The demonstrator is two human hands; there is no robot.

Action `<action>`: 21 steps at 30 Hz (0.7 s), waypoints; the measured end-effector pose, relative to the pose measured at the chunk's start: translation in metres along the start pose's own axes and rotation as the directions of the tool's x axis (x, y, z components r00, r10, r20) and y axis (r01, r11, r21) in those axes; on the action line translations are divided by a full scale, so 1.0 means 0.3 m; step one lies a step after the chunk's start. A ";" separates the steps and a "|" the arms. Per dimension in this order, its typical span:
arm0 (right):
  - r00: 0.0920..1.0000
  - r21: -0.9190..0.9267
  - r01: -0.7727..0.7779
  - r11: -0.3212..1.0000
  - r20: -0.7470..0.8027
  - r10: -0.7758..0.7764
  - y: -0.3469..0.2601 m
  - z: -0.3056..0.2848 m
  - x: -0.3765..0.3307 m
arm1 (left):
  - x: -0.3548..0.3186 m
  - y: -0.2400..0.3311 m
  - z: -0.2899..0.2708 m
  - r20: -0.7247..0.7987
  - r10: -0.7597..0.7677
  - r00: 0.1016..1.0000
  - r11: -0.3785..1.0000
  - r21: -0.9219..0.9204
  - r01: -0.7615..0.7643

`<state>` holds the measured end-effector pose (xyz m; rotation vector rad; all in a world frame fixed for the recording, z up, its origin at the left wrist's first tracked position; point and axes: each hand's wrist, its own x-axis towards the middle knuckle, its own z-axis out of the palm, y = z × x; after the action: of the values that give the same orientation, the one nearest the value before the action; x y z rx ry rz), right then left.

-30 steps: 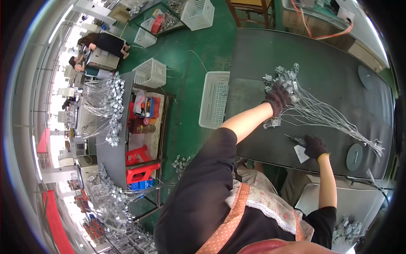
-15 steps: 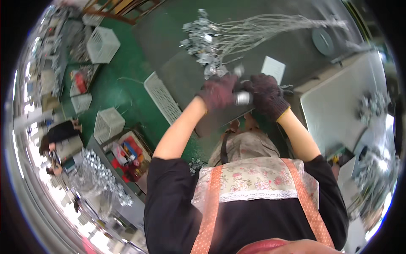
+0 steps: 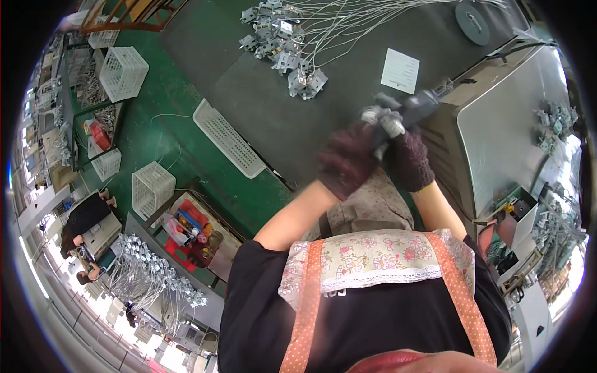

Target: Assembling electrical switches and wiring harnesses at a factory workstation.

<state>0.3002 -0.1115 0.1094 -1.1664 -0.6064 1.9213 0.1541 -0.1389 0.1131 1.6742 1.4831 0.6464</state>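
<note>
Both my hands wear dark knit gloves and are raised close together over the near edge of the dark table. My left hand, blurred, is closed on a small grey metal bracket. My right hand grips a dark cylindrical hand tool, whose tip is at the bracket. Farther back on the table lies a pile of metal brackets with long grey wires. A white paper card lies just beyond my hands.
A white slatted basket hangs at the table's left edge. A grey machine housing stands to the right and a dark round disc at the back. White crates sit on the green floor. Another person works far left.
My left hand left the bracket pile and came back to meet my right hand. Both hands now hold the bracket and tool together, nearer my body and further right.
</note>
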 end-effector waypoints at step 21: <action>1.000 0.256 -0.006 0.967 -0.007 0.008 -0.133 -0.007 0.276 | 0.250 -0.519 0.043 -0.624 0.046 0.780 0.949 0.271 0.161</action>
<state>0.2953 -0.0208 0.0952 -1.0121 -0.3365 1.9334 0.0893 -0.0684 -0.0313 1.7182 2.2007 1.0509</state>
